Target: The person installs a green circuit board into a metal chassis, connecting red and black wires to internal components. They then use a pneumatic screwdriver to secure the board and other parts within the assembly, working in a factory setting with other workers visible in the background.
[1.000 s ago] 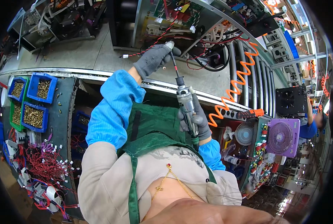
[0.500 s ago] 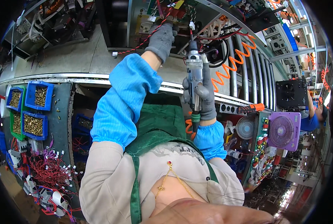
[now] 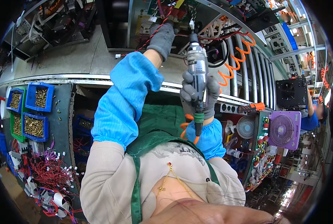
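In my right hand (image 3: 202, 89), gloved in grey, is an air screwdriver (image 3: 197, 67), its fingers wrapped round the body. The tool's front end points away from me into an open metal equipment housing (image 3: 130, 22). An orange coiled hose (image 3: 230, 72) runs near the tool. My left hand (image 3: 162, 40), also in a grey glove, reaches inside the housing beside a circuit board (image 3: 144, 24). Its fingertips are hidden among the parts there, so what they touch does not show. A twisted red-and-black wire (image 3: 156, 31) with a white plug passes across that hand.
Blue bins of brass screws (image 3: 35, 125) stand on the left bench, above a heap of red wires (image 3: 48, 168). Metal rollers (image 3: 245, 71) lie to the right. A purple fan (image 3: 283, 130) stands farther right, near another person (image 3: 311, 119) in blue.
My right hand's fingers have shifted round the air screwdriver, and the tool's rear end has swung slightly toward me. The orange hose has moved. My left hand stays nearly in place.
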### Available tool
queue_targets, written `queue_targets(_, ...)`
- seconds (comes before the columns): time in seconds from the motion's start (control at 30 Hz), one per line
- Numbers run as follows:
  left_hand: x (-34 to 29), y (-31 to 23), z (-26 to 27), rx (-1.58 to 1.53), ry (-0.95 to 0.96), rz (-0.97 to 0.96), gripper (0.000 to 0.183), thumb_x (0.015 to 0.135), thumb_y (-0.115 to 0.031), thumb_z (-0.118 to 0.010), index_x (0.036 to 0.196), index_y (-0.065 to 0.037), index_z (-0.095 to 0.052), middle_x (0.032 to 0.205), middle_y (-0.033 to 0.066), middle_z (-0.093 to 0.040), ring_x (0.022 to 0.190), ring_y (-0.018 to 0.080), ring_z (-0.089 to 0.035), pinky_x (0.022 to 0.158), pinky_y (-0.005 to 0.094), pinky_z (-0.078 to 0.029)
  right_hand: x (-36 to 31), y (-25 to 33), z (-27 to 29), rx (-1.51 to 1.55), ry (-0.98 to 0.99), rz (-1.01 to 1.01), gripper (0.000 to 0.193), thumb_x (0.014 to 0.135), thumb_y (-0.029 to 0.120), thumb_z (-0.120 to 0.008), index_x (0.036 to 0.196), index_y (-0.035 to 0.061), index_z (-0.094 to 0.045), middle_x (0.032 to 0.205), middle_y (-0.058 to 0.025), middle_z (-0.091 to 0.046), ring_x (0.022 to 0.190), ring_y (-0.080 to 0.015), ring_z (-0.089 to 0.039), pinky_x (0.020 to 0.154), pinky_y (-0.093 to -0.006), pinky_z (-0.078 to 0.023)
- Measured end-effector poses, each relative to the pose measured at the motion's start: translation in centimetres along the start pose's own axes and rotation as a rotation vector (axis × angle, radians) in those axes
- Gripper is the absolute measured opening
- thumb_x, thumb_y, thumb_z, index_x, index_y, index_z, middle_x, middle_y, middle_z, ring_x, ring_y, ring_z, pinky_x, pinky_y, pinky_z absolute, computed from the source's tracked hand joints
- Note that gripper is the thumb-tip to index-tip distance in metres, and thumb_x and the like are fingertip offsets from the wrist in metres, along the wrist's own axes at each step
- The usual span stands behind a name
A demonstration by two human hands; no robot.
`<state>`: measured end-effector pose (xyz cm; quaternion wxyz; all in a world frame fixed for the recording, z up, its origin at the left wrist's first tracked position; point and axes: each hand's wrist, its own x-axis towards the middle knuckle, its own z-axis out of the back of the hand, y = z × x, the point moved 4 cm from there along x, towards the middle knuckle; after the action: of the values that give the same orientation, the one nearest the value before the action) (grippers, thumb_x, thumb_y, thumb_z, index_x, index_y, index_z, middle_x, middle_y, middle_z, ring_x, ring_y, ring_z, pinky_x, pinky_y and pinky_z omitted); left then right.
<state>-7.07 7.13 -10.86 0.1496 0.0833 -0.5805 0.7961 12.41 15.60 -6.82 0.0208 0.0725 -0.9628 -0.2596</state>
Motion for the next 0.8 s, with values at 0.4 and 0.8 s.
queue_targets(0.4, 0.5, -1.7, 0.1, 0.541, 0.042, -0.134, 0.016, 0.076, -0.005, -0.061, 0.091, 0.0, -0.059, 0.082, 0.0224, -0.063, 0.08, 0.0361, -0.063, 0.07, 0.0428, -0.05, 0.3, -1.0, -1.9, -0.03, -0.01, 0.041, 0.061, 0.086, 0.031, -0.06, 0.135, 0.0089, -0.031, 0.096, -0.0188, -0.054, 0.059, -0.0182, -0.055, 0.054, -0.0349, -0.05)
queue_targets(0.8, 0.0, -2.2, 0.7, 0.23, -0.006, 0.018, 0.016, 0.078, -0.012, -0.064, 0.087, 0.001, -0.06, 0.083, 0.0234, -0.063, 0.083, 0.0381, -0.063, 0.073, 0.0445, -0.05, 0.2, -0.7, -3.1, -0.177, -0.086, 0.111, 0.061, 0.089, 0.028, -0.054, 0.142, 0.0187, -0.025, 0.096, -0.0195, -0.055, 0.057, -0.0183, -0.055, 0.052, -0.0329, -0.051)
